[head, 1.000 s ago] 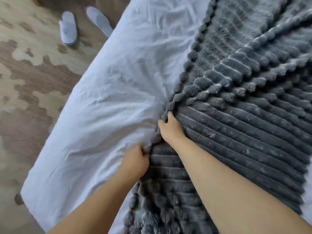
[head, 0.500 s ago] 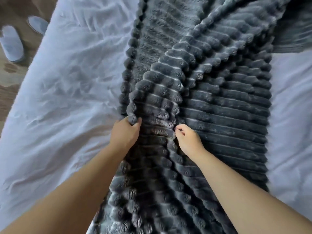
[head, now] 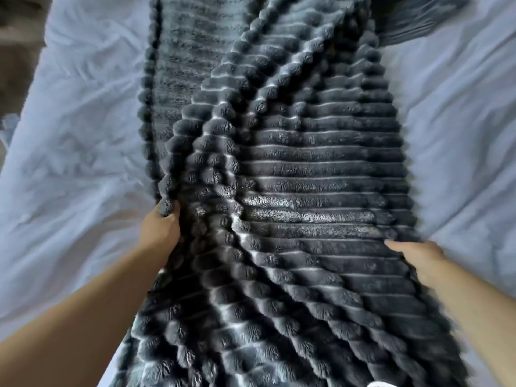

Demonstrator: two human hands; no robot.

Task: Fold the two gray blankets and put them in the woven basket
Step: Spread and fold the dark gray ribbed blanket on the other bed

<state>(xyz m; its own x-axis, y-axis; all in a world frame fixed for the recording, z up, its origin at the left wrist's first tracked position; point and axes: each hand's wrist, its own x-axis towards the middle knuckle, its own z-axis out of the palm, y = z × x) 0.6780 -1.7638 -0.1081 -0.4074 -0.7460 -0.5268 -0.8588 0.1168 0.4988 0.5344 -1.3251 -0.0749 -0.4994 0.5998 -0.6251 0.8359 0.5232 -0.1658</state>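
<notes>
Gray blanket, ribbed plush, lies lengthwise down the middle of the bed. Wrinkled white sheet shows on both sides of it. The near end runs off the bottom of the view between your forearms. The fabric is not flat. Diagonal ridges run from upper right toward lower left and bunch along the left side. The right half is smoother, with ribs straight across.

Your left hand is at the blanket's left edge, fingers curled round a bunched fold. Your right hand is at the right edge. One digit lies across the top of the pile and the rest is blurred, so you cannot tell whether it grips or only rests there.

Upper right corner: darker gray cloth on the sheet, meeting the blanket's far end. Whether it is a separate piece is unclear. Upper left corner: a blurred patch of brown floor.
</notes>
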